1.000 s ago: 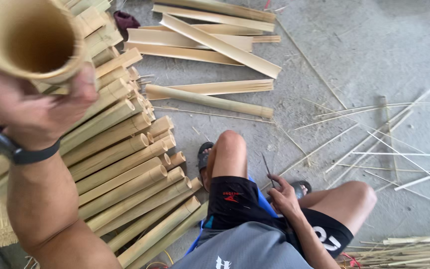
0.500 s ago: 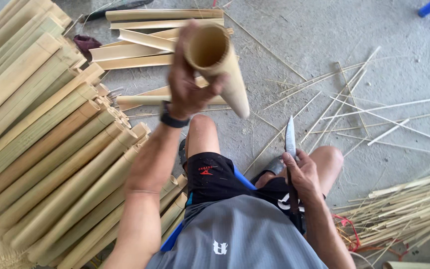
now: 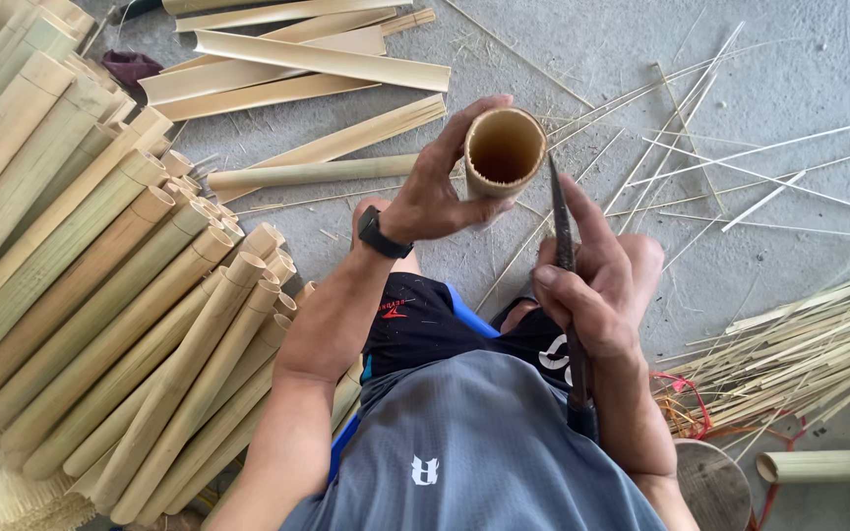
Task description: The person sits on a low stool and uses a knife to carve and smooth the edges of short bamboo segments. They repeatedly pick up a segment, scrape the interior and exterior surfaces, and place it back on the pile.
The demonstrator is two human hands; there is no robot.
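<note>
A grey concrete floor carries everything. At the left, a stack of bamboo tubes is laid side by side. Split bamboo halves are spread at the far side. Thin slivers are scattered to the right, and a bundle of strips is piled near right.

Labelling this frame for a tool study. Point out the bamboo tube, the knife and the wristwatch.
bamboo tube (image 3: pixel 504 149): head view, on the rim of its open end.
knife (image 3: pixel 562 221): head view, on the middle of the blade.
wristwatch (image 3: pixel 378 234): head view, on the dark strap at the left wrist.
</note>
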